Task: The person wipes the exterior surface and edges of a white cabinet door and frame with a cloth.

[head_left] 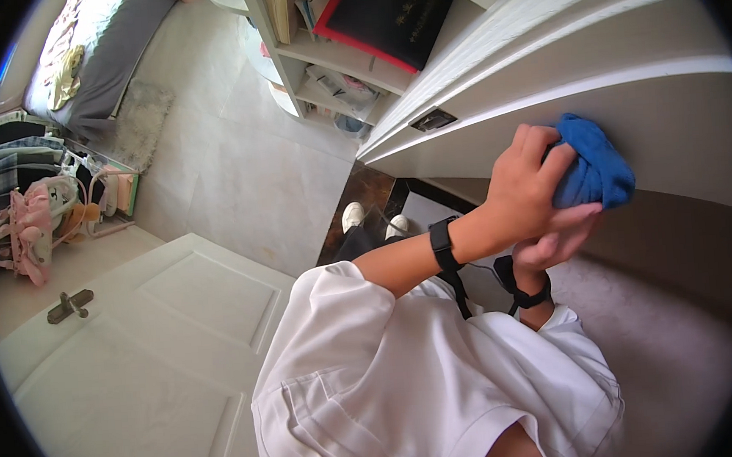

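Note:
A crumpled blue cloth (594, 171) is bunched in my left hand (522, 179), whose fingers and thumb grip its near side. My right hand (558, 247) is just below, partly hidden behind my left wrist. Its fingers are apart near the cloth's lower edge, and I see no separate thing in it. Beyond the cloth stands a white panel (670, 115), seemingly a door, with a dark metal latch plate (433, 119). Whether the cloth touches the panel is unclear. A black band (445, 243) circles my left wrist, and another black strap (526, 287) is on my right.
A white panelled door (159, 364) with a metal handle (71, 306) is at lower left. White shelves (335, 62) hold books and a dark folder (392, 13). Pink bags (31, 226) hang by clothes. A bed (105, 49) and grey rug (142, 117) lie farther off.

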Demonstrator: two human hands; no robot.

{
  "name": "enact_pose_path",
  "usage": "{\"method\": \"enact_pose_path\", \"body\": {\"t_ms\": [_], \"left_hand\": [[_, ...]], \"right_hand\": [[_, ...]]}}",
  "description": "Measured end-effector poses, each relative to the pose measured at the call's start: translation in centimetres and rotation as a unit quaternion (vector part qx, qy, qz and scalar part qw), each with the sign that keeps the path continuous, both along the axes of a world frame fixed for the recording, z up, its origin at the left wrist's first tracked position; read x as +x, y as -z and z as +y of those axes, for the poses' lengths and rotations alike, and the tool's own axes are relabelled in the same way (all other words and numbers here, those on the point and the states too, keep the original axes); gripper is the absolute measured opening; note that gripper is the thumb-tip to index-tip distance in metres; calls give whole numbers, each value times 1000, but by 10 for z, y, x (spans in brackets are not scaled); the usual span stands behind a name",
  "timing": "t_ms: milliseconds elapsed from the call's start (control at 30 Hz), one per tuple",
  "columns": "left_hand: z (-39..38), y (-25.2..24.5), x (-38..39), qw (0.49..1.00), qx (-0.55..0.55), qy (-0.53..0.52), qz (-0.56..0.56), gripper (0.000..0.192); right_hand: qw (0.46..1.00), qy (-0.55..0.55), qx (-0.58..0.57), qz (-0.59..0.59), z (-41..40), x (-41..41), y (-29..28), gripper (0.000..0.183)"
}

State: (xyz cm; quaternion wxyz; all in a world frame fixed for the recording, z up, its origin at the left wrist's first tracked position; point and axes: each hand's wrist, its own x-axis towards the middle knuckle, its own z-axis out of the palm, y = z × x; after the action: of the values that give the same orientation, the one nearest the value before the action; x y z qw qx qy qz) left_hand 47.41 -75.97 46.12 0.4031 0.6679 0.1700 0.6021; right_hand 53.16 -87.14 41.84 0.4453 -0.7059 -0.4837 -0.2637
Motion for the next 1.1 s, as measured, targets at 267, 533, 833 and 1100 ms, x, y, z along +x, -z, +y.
{"method": "enact_pose_path", "body": {"t_ms": [267,533,833,1100], "left_hand": [[-23,45,17,996,21,-51,76,65],[-30,90,-7,951,-224,-48,207,46],[30,46,-84,967,-143,-181,109,40],[146,3,-97,985,15,-149,89,50]], "right_hand": [[991,-79,-28,107,-36,29,61,69],[946,-145,-157,245,-22,8,58,57],[926,-301,-94,209,57,-42,-1,60],[943,-271,-58,184,147,-86,-20,74]]}}
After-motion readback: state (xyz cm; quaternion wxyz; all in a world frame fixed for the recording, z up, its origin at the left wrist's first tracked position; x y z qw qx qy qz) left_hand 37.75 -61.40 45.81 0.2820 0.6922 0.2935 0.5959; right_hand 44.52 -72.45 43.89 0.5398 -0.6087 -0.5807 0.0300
